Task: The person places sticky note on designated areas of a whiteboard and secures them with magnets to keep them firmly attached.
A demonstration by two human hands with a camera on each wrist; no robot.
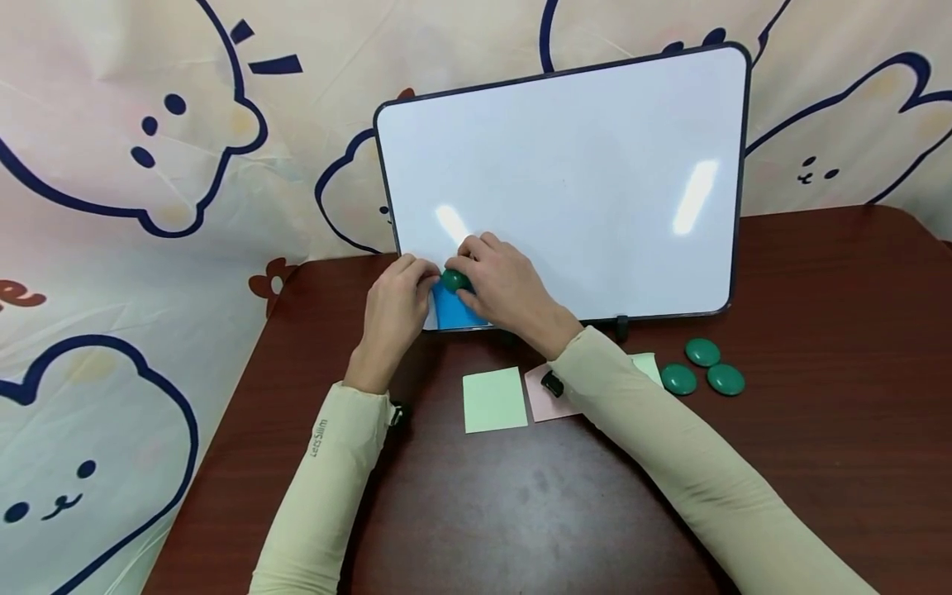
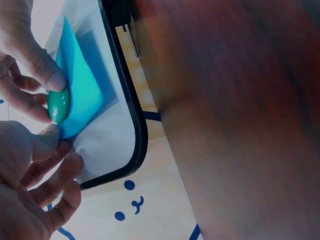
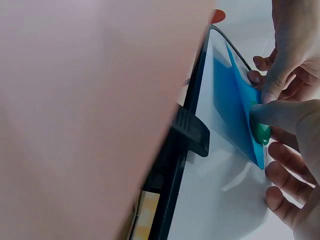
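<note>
At the lower left corner of the whiteboard (image 1: 565,190), a blue sticky note (image 1: 457,312) lies over the white surface, its lower part standing off the board in the left wrist view. My right hand (image 1: 502,285) holds a round green magnet (image 2: 59,105) between thumb and fingers, against the top edge of the note. The left hand (image 1: 397,306) pinches the note's upper left corner with thumb and forefinger, right beside the magnet. Its other fingers (image 2: 57,185) are bent near the board's edge.
Below the board, a pale green note (image 1: 494,401) and a pink note (image 1: 546,401) lie on the brown table (image 1: 521,512). Another green note (image 1: 647,366) is partly under my right sleeve. Three green magnets (image 1: 702,353) sit to the right. Dark clips (image 1: 621,327) support the board's lower edge.
</note>
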